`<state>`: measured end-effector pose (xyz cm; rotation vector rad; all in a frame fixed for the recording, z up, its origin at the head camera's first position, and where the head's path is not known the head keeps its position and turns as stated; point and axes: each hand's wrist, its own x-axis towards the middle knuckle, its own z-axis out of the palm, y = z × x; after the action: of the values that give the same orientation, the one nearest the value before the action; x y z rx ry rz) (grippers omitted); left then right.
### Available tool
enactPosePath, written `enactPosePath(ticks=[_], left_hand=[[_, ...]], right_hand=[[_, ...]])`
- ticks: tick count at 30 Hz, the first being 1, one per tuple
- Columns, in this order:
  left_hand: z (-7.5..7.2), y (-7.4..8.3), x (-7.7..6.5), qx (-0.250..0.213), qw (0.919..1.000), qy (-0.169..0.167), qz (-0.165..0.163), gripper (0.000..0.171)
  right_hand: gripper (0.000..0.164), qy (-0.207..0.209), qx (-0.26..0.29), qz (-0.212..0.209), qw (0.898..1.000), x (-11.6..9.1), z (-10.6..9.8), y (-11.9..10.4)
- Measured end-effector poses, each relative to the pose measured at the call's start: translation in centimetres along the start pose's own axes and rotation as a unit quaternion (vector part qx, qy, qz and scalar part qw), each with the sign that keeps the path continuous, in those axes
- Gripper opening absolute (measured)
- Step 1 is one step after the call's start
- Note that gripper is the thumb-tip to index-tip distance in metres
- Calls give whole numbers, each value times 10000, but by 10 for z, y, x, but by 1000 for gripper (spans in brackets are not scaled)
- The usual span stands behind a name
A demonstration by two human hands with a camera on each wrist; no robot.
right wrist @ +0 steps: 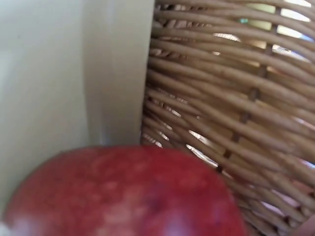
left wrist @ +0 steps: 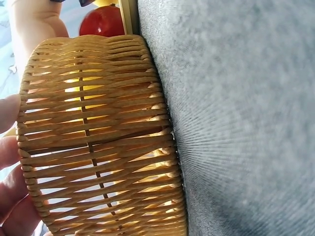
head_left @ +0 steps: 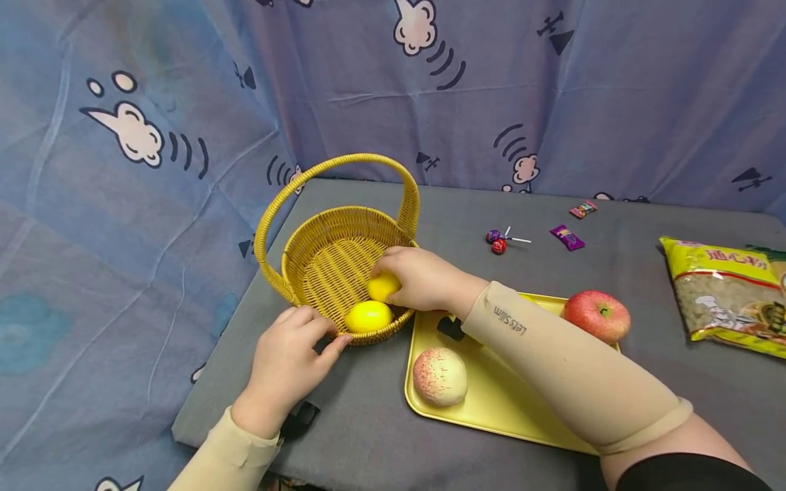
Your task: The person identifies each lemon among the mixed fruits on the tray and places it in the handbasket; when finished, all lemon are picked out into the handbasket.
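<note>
A yellow wicker basket (head_left: 328, 269) with a tall arched handle stands on the grey table. My right hand (head_left: 424, 276) reaches over its right rim and holds a lemon (head_left: 383, 286) inside, thumb and fingers around the fruit. Just in front of it, another lemon (head_left: 368, 317) lies against the basket's near wall. My left hand (head_left: 288, 358) grips the near left rim, and its fingers (left wrist: 14, 189) show along that edge in the left wrist view. Below the right wrist, a red fruit (right wrist: 128, 196) appears close up beside the basket weave (right wrist: 236, 98).
Right of the basket lies a yellow tray (head_left: 491, 409) bearing a speckled peach (head_left: 440, 376) and a red apple (head_left: 595, 317); my right forearm crosses above it. Behind are two lollipops (head_left: 499, 244) and wrapped candies (head_left: 568, 237). A pasta bag (head_left: 724, 293) lies far right; curtains surround the table.
</note>
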<state>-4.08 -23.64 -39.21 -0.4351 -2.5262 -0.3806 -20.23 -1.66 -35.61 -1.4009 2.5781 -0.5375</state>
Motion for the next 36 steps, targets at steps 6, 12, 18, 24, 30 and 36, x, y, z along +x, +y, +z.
enactPosePath(ticks=[6, 12, 18, 24, 30, 36], left_hand=[[0, 1, 0, 1, 10000, 5, -2, 21], [1, 0, -1, -8, 10000, 25, 1, 21], [1, -1, -1, -8, 10000, 31, 2, 21], [0, 0, 1, -2, 10000, 22, 2, 22], [1, 0, 1, 10, 10000, -4, -4, 21], [1, 0, 0, -10, 10000, -18, -23, 21]], right_hand=[[35, -232, -162, -101, 9995, 2, 3, 0], [35, -363, -102, -217, 9991, 4, 2, -1], [37, -488, 276, -112, 9984, 3, -1, -2], [38, -396, 414, -154, 9982, 0, -1, -1], [39, -260, 629, -150, 9976, -5, -6, 1], [38, 49, 909, -279, 9955, -15, -14, 4]])
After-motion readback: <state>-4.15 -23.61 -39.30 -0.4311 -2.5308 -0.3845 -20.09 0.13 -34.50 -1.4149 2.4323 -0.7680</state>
